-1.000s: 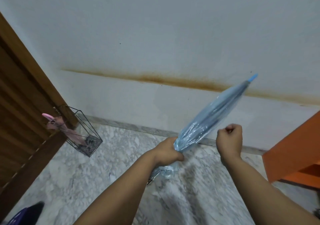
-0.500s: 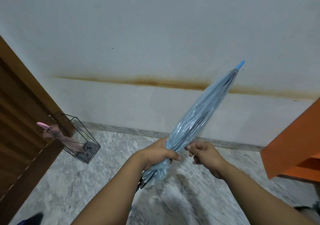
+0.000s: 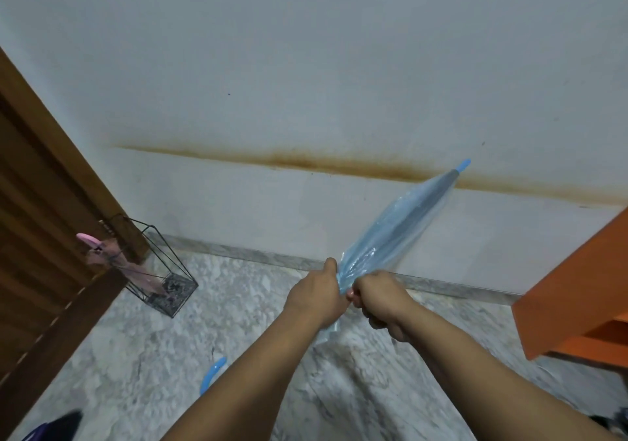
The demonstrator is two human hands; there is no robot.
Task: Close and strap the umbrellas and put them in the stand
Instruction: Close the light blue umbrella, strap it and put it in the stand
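A folded, see-through blue umbrella [image 3: 397, 230] points up and to the right, its blue tip near the stained wall. My left hand [image 3: 316, 296] grips the gathered canopy at its lower end. My right hand [image 3: 380, 299] is closed right beside it, pinching the canopy folds or strap at the same spot; the strap itself is hidden. The umbrella's curved blue handle [image 3: 212, 374] shows below my left forearm. A black wire stand [image 3: 159, 270] sits on the floor at the left by the door, with a pink umbrella [image 3: 115, 264] in it.
A brown wooden door [image 3: 44, 223] fills the left side. An orange piece of furniture [image 3: 577, 298] juts in at the right. The floor is grey marble [image 3: 238, 304]. A dark purple object [image 3: 51, 430] lies at the bottom left corner.
My right hand came from apart and fisted to the canopy beside my left hand. The umbrella tip swung up, then back down and to the right. The blue handle has come into view.
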